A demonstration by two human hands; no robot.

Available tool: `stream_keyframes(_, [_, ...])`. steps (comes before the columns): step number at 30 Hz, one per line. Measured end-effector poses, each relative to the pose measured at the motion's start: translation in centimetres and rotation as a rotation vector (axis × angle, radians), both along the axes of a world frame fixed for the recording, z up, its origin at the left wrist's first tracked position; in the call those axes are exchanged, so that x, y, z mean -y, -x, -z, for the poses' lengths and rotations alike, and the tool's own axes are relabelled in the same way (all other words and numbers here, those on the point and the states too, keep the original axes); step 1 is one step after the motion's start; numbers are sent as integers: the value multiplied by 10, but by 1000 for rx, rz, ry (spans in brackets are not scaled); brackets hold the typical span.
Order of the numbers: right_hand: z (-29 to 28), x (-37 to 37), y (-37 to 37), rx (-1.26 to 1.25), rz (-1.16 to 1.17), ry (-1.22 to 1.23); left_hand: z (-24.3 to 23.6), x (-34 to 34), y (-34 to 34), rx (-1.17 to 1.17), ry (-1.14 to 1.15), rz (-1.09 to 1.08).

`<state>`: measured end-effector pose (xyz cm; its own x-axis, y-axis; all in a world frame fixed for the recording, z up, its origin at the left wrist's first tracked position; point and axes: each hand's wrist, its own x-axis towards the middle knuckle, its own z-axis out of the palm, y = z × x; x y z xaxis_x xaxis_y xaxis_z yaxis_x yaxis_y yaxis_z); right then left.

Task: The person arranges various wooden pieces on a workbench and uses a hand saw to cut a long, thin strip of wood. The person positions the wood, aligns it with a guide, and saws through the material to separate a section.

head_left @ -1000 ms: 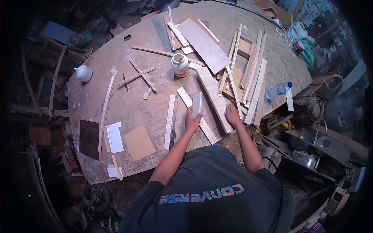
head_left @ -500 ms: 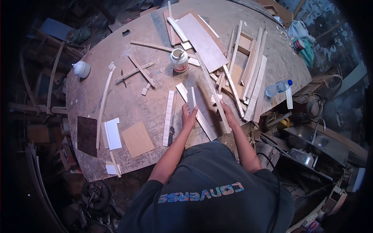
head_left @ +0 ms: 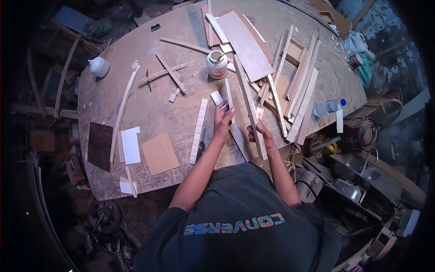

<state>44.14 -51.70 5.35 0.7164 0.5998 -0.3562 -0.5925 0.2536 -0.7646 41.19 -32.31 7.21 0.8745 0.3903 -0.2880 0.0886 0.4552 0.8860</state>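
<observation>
Left hand (head_left: 222, 121) has a short wooden strip (head_left: 229, 93), right hand (head_left: 266, 136) grips a longer plywood board (head_left: 247, 99); looks like comparing pieces, next probably needs steady alignment.

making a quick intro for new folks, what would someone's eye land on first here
Probably the pair of hands in the middle: the right hand holds a long wooden board, and the left hand a shorter wooden piece. Just beyond them, an open white jar stands out on the table. Over by the table's right edge lies a clear bottle with a blue cap.
</observation>
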Motion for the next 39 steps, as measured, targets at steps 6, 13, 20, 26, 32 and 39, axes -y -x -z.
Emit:
stream_keyframes(6, [32,-4,-13,343,52,439,17,-20,12,-20,40,-9])
stream_keyframes(13, [63,-17,-27,792,56,1209,23,-50,37,5,310,-64])
stream_keyframes(20, [60,-57,-44,665,-21,1444,54,-71,51,-190,29,-164])
stream_keyframes(26, [54,-97,-84,881,133,1288,45,-85,-1,-138,-60,-242])
stream_keyframes(32, [-72,-183,-167,850,242,880,57,-135,-79,-84,-208,-291])
stream_keyframes(39, [-13,-297,-353,965,-56,902,72,-182,-155,-159,-312,-284])
